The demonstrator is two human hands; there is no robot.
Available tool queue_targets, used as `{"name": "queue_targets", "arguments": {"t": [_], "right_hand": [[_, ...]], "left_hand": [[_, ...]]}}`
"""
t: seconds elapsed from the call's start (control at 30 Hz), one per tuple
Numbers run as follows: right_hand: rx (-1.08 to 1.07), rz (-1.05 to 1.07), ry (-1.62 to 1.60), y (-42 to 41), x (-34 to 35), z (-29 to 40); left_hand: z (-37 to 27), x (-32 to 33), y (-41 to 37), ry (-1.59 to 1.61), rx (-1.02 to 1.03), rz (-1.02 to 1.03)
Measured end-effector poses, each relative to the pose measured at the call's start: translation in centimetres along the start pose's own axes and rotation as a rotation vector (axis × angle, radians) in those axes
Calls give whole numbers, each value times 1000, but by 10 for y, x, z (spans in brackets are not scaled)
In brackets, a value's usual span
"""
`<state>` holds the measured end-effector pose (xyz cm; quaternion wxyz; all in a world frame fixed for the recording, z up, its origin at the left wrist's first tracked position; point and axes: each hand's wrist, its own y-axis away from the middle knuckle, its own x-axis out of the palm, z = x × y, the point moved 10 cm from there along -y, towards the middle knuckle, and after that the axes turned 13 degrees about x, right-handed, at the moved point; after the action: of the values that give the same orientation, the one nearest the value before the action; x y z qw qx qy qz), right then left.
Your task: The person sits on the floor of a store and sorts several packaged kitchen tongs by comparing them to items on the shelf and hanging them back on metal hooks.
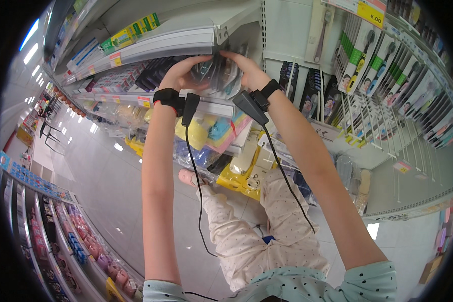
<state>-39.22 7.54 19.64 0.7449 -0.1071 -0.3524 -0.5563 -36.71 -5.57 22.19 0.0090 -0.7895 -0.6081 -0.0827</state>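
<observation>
Both my arms reach forward to a shelf bay's end, where transparent plastic packages (221,73) stand in a bunch. My left hand (183,73) curves around their left side, its thumb near the top and its fingers partly behind them. On the right side, my right hand (249,70) grips the same bunch, one finger stretched along the top edge. Glare on the plastic hides most of the contents, though dark and teal parts show through. The packages are above a shelf with a pale price rail (215,107), just below the front edge of a higher shelf (181,40).
Toothbrush packs (358,64) hang on metal hooks (385,139) at right. Toothpaste boxes (130,32) stand on the upper left shelf, with dark boxes (156,73) below. Yellow bagged goods (241,177) lie low before my knees. Another stocked shelf (87,241) runs along the lower left.
</observation>
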Motion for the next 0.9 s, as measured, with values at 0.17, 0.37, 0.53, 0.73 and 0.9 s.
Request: {"name": "queue_targets", "arguments": {"t": [0.17, 0.37, 0.53, 0.73, 0.9], "right_hand": [[108, 77, -11, 17, 14, -10], [87, 97, 122, 50, 32, 4], [-548, 472, 655, 80, 38, 43], [-832, 427, 1042, 171, 63, 34], [-160, 166, 539, 149, 3, 7]], "left_hand": [[1, 11, 14, -93, -30, -68], [-5, 21, 13, 27, 132, -17], [-19, 45, 19, 56, 245, 65], [-6, 74, 72, 169, 186, 149], [18, 103, 102, 198, 197, 118]]}}
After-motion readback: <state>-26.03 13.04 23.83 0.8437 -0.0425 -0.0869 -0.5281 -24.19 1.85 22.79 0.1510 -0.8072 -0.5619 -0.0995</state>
